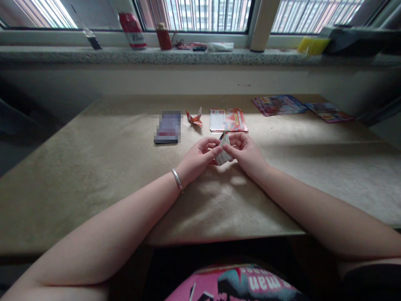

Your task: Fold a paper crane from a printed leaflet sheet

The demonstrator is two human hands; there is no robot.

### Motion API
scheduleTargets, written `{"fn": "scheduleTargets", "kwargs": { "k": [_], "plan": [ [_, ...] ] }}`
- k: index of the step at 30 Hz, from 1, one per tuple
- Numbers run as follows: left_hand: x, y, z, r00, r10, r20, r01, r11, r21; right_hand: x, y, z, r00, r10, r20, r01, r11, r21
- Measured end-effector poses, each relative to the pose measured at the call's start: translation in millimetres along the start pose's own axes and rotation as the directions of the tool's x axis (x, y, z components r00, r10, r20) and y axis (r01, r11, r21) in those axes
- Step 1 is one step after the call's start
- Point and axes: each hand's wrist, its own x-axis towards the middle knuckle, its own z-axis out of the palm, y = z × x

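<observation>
A small piece of folded paper (223, 155), mostly white with a darker coloured tip, is held up between both hands just above the table. My left hand (205, 154), with a silver bangle at the wrist, pinches its left side between thumb and fingers. On the other side, my right hand (246, 151) grips it with the thumb in front and the fingers behind. Part of the paper is hidden by the fingers. Beyond the hands sits a red and white origami crane (195, 119). A stack of printed red and white paper sheets (229, 120) lies close behind my fingers.
A phone-like dark slab (168, 127), blurred out, lies left of the crane on the table (94, 175). Colourful leaflets (278, 104) are at the back right. On the windowsill stand a red and white can (133, 31), a red lighter-shaped container (163, 36) and a yellow object (313, 45).
</observation>
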Motion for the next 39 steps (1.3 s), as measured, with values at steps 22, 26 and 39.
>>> {"fn": "scheduleTargets", "kwargs": {
  "k": [22,26,39],
  "plan": [
    [4.6,-3.2,-8.3,0.991,-0.067,-0.115,0.089,0.977,0.194,6.1,8.1,-12.1,0.997,0.016,0.070,0.012,0.928,-0.374],
    [4.4,-5.5,-10.4,0.994,0.009,-0.108,0.036,0.916,0.400,7.8,11.9,-17.0,0.998,0.006,0.064,0.030,0.839,-0.543],
    [5.9,-4.1,-15.7,0.984,0.169,0.062,-0.122,0.370,0.921,7.3,1.8,-15.0,0.997,-0.050,0.050,0.070,0.572,-0.817]
  ]
}}
